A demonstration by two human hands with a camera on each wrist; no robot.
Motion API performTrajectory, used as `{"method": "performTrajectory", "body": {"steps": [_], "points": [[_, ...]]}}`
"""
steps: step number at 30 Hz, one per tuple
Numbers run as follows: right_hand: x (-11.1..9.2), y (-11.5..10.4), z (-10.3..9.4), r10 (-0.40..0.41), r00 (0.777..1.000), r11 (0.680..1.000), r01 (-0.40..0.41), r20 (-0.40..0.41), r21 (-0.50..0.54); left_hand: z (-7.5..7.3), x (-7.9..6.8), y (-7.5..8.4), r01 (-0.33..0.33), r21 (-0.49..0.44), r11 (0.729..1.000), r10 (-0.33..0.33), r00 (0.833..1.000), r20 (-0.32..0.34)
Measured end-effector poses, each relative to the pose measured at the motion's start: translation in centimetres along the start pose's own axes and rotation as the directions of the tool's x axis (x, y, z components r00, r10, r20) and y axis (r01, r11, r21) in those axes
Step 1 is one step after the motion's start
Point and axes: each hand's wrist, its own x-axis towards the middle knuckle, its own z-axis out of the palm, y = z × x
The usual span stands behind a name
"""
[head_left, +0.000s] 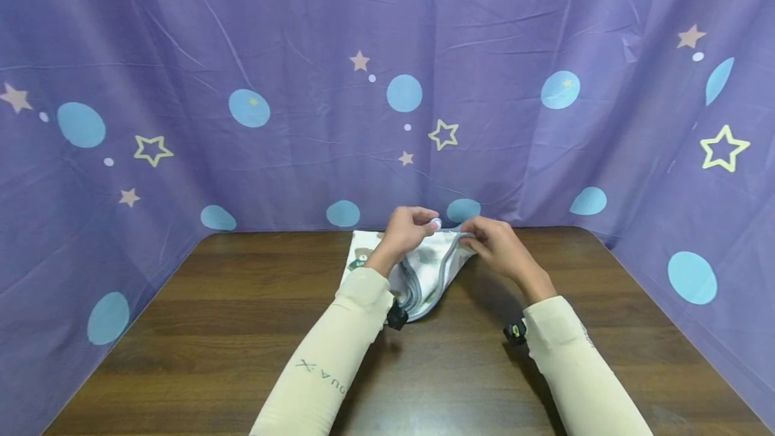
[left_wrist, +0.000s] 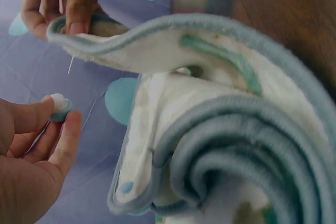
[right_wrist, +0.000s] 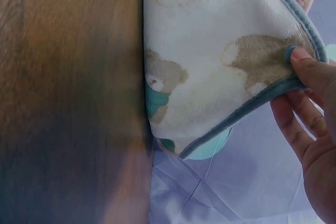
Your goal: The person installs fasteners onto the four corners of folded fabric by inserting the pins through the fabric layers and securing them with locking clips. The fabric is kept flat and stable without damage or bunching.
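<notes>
A soft white bear-print cloth (head_left: 426, 254) with blue-grey edging lies folded at the table's far side. Its edges curve in several layers in the left wrist view, where a corner carries a small blue dot (left_wrist: 126, 187). My left hand (head_left: 408, 229) pinches a small white-and-blue piece (left_wrist: 61, 106) between thumb and fingers; whether it joins the cloth, I cannot tell. To the right, my right hand (head_left: 499, 247) holds up a corner of the cloth by its edging. The thumb (right_wrist: 310, 69) lies on the printed face, with fingers underneath.
A brown wooden table (head_left: 242, 328) spreads under both arms. Behind it and along the sides hangs a purple curtain (head_left: 315, 140) with stars and blue dots. The cloth reaches the table's far edge, close to the curtain. Dark wrist devices (head_left: 397, 315) sit below both hands.
</notes>
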Motion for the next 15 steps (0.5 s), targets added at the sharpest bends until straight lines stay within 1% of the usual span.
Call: {"method": "performTrajectory", "body": {"steps": [3, 10, 15], "points": [[0.1, -0.2, 0.0, -0.005, 1.000, 1.000, 0.005, -0.003, 0.002, 0.5, 0.0, 0.1, -0.009, -0.010, 1.000, 0.009, 1.000, -0.007], [0.2, -0.3, 0.0, -0.001, 1.000, 1.000, 0.001, 0.014, 0.012, 1.4, -0.1, 0.2, -0.031, 0.060, 0.998, 0.031, 1.000, -0.003], [0.2, -0.4, -0.1, 0.012, 0.999, 0.999, -0.013, 0.031, 0.038, 1.6, -0.2, 0.2, -0.028, 0.047, 0.998, 0.028, 1.000, 0.002]]}}
